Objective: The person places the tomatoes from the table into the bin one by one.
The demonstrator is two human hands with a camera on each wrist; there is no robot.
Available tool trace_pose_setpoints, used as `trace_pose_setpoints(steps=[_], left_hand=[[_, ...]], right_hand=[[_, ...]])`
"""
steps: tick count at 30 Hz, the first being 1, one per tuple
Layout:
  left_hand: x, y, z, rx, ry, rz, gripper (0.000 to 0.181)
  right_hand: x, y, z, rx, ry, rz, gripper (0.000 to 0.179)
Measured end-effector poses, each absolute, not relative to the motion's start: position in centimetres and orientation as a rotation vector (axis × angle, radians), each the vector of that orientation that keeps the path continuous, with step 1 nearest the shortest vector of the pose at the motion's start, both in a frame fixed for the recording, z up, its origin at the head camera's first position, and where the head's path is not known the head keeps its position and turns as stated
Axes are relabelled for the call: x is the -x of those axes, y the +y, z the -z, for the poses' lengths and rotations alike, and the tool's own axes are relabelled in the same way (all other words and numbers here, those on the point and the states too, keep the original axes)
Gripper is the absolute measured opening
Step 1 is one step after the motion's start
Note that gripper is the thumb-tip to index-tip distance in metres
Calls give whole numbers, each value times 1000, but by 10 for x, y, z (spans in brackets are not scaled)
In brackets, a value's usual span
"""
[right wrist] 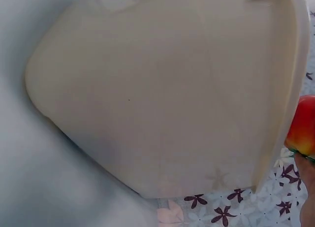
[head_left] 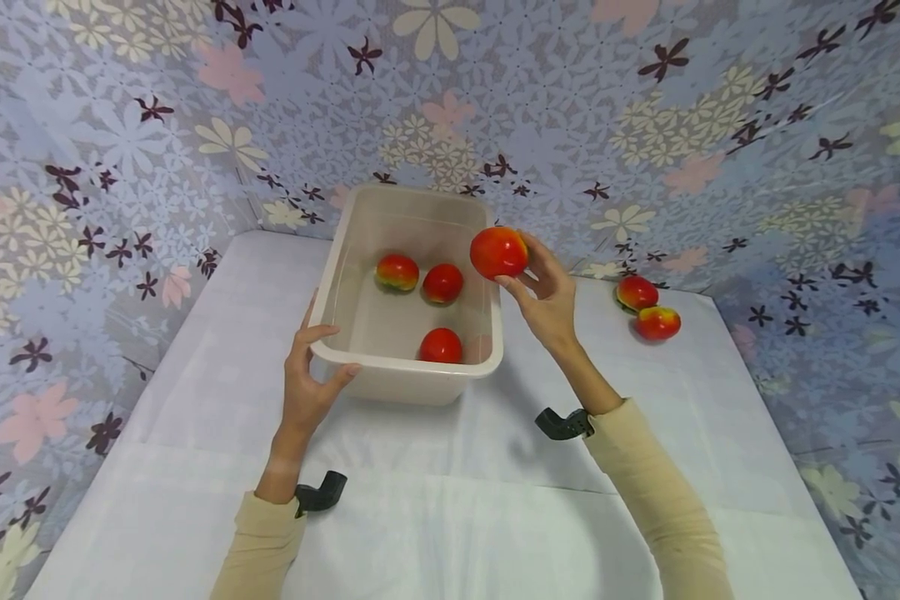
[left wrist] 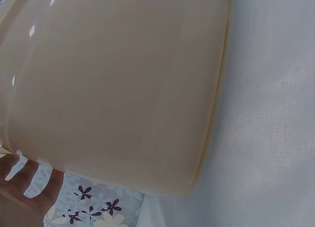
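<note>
My right hand (head_left: pixel 551 304) holds a glossy red fruit (head_left: pixel 498 252) with a yellow-orange side, up at the right rim of a beige plastic bin (head_left: pixel 405 379). The right wrist view catches part of this fruit (right wrist: pixel 302 128) at its right edge, with a green leafy bit under it. At the bin's near left corner, my left hand (head_left: pixel 307 383) grips the rim, thumb on the front edge and a finger over the left one. Inside the bin lie three similar fruits: one red and yellow-green (head_left: pixel 397 272), one red beside it (head_left: pixel 443 283), and another (head_left: pixel 441 346) by the front wall, partly hidden.
Two more red-and-yellow fruits (head_left: pixel 637 293) (head_left: pixel 657 323) lie together at the back right of the table, which has a white cloth (head_left: pixel 450 533). Flower-patterned fabric (head_left: pixel 540 100) rises behind and along both sides. Each wrist carries a black camera mount (head_left: pixel 562 423).
</note>
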State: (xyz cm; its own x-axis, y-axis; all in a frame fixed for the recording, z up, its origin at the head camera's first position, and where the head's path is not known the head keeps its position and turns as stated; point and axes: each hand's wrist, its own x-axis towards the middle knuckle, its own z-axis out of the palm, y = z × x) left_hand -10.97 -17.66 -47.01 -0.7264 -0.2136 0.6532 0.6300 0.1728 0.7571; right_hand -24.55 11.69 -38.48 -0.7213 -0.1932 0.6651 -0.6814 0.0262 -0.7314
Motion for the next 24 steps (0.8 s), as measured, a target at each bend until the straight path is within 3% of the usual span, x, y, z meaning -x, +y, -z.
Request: trace_pose_setpoints(steps=[24], left_hand=[[109,-177,470,378,-1800,1642,68]], right_hand=[[248,109,394,-1026,-2066,-1663,66]])
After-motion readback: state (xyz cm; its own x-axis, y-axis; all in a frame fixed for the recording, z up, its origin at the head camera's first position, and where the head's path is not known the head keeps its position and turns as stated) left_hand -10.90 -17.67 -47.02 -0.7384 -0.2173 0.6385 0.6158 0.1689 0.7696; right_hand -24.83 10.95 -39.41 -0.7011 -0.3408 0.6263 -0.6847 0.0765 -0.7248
